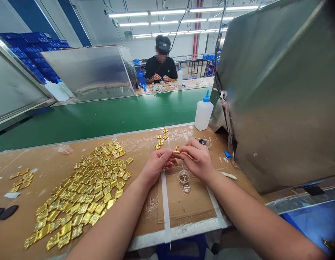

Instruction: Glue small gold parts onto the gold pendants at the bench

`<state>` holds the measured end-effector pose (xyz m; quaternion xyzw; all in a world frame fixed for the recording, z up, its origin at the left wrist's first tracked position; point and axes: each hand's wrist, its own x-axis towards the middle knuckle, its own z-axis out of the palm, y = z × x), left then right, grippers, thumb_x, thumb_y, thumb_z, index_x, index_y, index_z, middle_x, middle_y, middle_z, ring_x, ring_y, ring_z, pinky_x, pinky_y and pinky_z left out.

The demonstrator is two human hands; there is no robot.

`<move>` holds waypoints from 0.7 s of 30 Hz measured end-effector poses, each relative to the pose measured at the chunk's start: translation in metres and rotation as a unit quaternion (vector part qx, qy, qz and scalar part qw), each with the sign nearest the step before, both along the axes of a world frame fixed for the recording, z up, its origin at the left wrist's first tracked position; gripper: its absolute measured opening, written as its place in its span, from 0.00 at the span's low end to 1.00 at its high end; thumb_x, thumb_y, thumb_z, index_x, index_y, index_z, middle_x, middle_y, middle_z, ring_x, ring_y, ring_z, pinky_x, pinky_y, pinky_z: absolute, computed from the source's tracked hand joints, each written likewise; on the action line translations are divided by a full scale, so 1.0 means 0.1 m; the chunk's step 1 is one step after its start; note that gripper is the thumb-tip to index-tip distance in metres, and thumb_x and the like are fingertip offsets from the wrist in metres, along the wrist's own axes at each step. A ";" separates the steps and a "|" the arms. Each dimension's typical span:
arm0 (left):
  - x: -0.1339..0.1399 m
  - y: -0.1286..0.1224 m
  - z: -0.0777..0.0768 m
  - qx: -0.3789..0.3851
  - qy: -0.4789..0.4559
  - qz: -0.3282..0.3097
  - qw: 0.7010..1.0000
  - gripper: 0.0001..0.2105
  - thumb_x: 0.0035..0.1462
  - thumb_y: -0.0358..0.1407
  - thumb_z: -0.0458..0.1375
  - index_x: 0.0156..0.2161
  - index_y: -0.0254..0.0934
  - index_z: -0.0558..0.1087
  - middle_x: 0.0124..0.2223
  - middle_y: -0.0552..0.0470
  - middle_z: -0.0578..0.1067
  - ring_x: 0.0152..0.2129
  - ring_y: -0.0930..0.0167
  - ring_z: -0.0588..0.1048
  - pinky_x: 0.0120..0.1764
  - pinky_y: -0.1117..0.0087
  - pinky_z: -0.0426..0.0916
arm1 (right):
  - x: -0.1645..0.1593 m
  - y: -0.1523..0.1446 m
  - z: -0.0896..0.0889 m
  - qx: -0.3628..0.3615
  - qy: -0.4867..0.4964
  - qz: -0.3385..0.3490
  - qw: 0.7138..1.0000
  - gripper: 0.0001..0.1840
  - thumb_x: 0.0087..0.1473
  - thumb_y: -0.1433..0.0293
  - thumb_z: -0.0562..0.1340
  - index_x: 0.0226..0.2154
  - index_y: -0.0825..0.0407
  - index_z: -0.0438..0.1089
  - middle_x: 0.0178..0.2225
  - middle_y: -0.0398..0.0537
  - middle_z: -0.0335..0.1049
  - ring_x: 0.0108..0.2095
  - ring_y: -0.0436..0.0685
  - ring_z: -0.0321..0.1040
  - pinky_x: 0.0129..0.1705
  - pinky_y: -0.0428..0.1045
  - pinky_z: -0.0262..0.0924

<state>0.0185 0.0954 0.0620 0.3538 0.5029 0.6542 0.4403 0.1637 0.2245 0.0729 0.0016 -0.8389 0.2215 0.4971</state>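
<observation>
Between my two hands is a small shiny gold metal piece point(176, 151), held above the worktable. The fingertips of my left hand point(158, 161) pinch its left side. My right hand point(197, 157) has its thumb and fingers closed at the right side of the same piece. Just below the hands stands a small clear round cup point(184, 176) with a thin stick in it. A small clear plastic piece point(186, 189) lies in front of the cup on a cardboard sheet point(180, 209). Several gold pieces point(161, 142) with raised parts lie beyond my left hand.
A large spread of flat gold pieces point(86, 187) covers the table's left side. A white bottle with a blue cap point(203, 112) stands behind my right hand. At the right rises a big metal hood point(281, 94). Across the green belt point(134, 113), a person point(162, 66) works.
</observation>
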 end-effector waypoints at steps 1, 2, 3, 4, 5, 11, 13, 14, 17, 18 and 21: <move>0.00 0.00 0.00 0.000 0.000 -0.004 1.000 0.26 0.53 0.58 0.69 0.40 0.33 0.82 0.32 0.46 0.79 0.28 0.70 0.75 0.29 0.73 0.67 | 0.00 0.00 0.00 0.002 -0.002 -0.002 1.000 0.07 0.67 0.70 0.62 0.40 0.51 0.78 0.32 0.47 0.69 0.31 0.53 0.67 0.32 0.50 0.61; 0.01 0.00 0.01 0.001 -0.002 -0.004 1.000 0.26 0.54 0.57 0.69 0.40 0.33 0.81 0.32 0.47 0.79 0.28 0.71 0.75 0.29 0.74 0.67 | 0.00 0.00 -0.01 0.006 -0.006 -0.004 1.000 0.07 0.67 0.70 0.62 0.40 0.51 0.78 0.32 0.47 0.69 0.31 0.53 0.67 0.32 0.50 0.61; 0.01 0.00 0.01 0.001 -0.004 -0.003 1.000 0.24 0.54 0.56 0.69 0.39 0.34 0.81 0.32 0.48 0.79 0.27 0.71 0.75 0.29 0.74 0.67 | -0.01 0.00 -0.01 0.013 -0.012 -0.005 1.000 0.07 0.67 0.70 0.63 0.40 0.51 0.78 0.32 0.47 0.69 0.31 0.53 0.67 0.32 0.50 0.61; 0.01 0.00 0.02 0.002 -0.006 -0.001 1.000 0.23 0.55 0.55 0.69 0.39 0.34 0.81 0.31 0.49 0.78 0.27 0.72 0.75 0.29 0.74 0.66 | -0.01 0.00 -0.02 0.020 -0.018 -0.007 1.000 0.07 0.67 0.69 0.63 0.40 0.51 0.78 0.32 0.47 0.70 0.31 0.53 0.67 0.32 0.50 0.60; 0.01 0.00 0.02 0.003 -0.007 0.001 1.000 0.21 0.56 0.53 0.70 0.38 0.34 0.80 0.31 0.50 0.78 0.27 0.73 0.74 0.29 0.74 0.66 | -0.02 0.00 -0.02 0.028 -0.021 -0.007 0.999 0.06 0.67 0.69 0.64 0.40 0.51 0.78 0.32 0.47 0.70 0.31 0.53 0.67 0.32 0.49 0.60; 0.01 -0.02 0.05 0.023 -0.014 -0.009 1.000 0.18 0.58 0.50 0.70 0.40 0.35 0.81 0.34 0.50 0.78 0.27 0.74 0.73 0.29 0.75 0.67 | -0.03 -0.01 -0.02 0.023 -0.001 -0.005 1.000 0.06 0.65 0.69 0.66 0.44 0.50 0.78 0.33 0.46 0.70 0.29 0.51 0.65 0.30 0.49 0.58; 0.01 -0.02 0.05 0.033 -0.008 -0.002 0.999 0.18 0.58 0.49 0.70 0.42 0.35 0.81 0.38 0.46 0.80 0.28 0.74 0.73 0.30 0.75 0.67 | -0.02 -0.02 -0.01 0.006 0.001 0.003 1.000 0.10 0.64 0.69 0.67 0.48 0.49 0.76 0.34 0.45 0.70 0.29 0.51 0.64 0.31 0.49 0.58; 0.00 -0.02 0.05 0.041 -0.003 0.003 0.999 0.18 0.58 0.49 0.70 0.42 0.35 0.81 0.39 0.45 0.81 0.28 0.74 0.73 0.30 0.74 0.67 | -0.02 -0.02 0.00 -0.002 0.004 0.007 1.000 0.13 0.63 0.69 0.68 0.51 0.49 0.75 0.33 0.44 0.69 0.28 0.52 0.63 0.31 0.49 0.58; -0.01 -0.02 0.03 0.075 0.010 0.020 0.997 0.19 0.58 0.49 0.70 0.43 0.35 0.81 0.41 0.44 0.82 0.27 0.74 0.72 0.29 0.74 0.68 | 0.00 -0.04 0.03 -0.035 0.004 0.024 0.999 0.18 0.62 0.69 0.68 0.54 0.49 0.72 0.30 0.41 0.65 0.28 0.52 0.59 0.32 0.50 0.58; -0.02 -0.02 0.02 0.086 0.016 0.027 0.996 0.18 0.58 0.49 0.70 0.43 0.35 0.81 0.40 0.44 0.82 0.26 0.75 0.72 0.29 0.74 0.68 | 0.01 -0.04 0.04 -0.056 0.002 0.034 0.998 0.17 0.62 0.69 0.67 0.53 0.49 0.72 0.30 0.41 0.63 0.28 0.52 0.59 0.32 0.50 0.57; -0.02 -0.03 0.01 0.107 0.056 0.061 0.991 0.17 0.57 0.48 0.71 0.44 0.37 0.82 0.35 0.49 0.81 0.25 0.74 0.73 0.28 0.74 0.69 | 0.00 -0.04 0.05 -0.147 -0.011 0.058 0.987 0.08 0.64 0.67 0.64 0.45 0.50 0.74 0.29 0.41 0.61 0.28 0.52 0.59 0.30 0.49 0.55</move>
